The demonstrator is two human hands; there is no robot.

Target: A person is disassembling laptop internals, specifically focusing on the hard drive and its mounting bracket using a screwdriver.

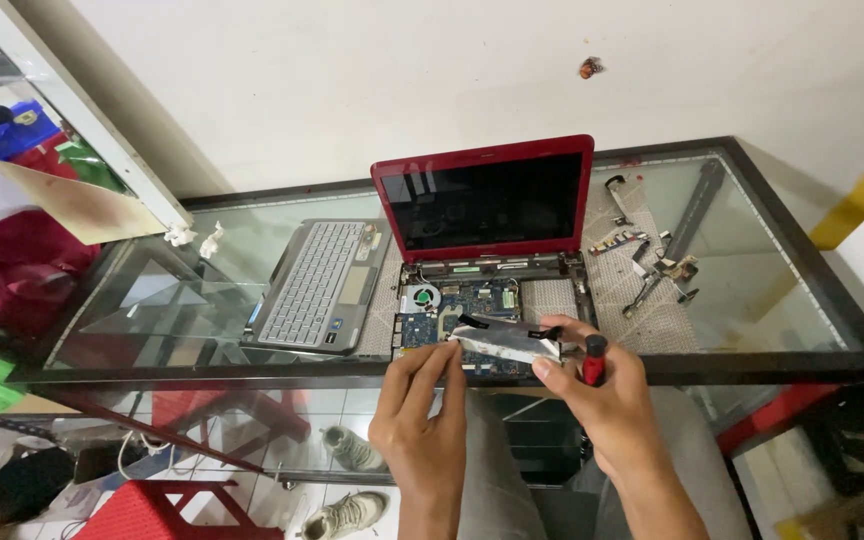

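The silver foil-wrapped part (508, 341) is held between both hands just above the exposed circuit board (457, 322) of the red laptop (484, 205). The left hand (422, 415) pinches its left end. The right hand (607, 400) grips its right end and also a red-handled screwdriver (593, 360). For a sound step, it should be kept level and its black tab (472, 322) free of the board. The removed keyboard (320, 285) lies to the left on the glass tabletop (752, 290).

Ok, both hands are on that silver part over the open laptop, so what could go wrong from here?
1. The silver foil-wrapped part is pinched only at its ends by the left hand and right hand; it could slip onto the exposed motherboard.
2. The right hand also holds a red-handled screwdriver, which may weaken that grip.
3. The laptop sits near the glass table's front edge; a nudge might tip it off.
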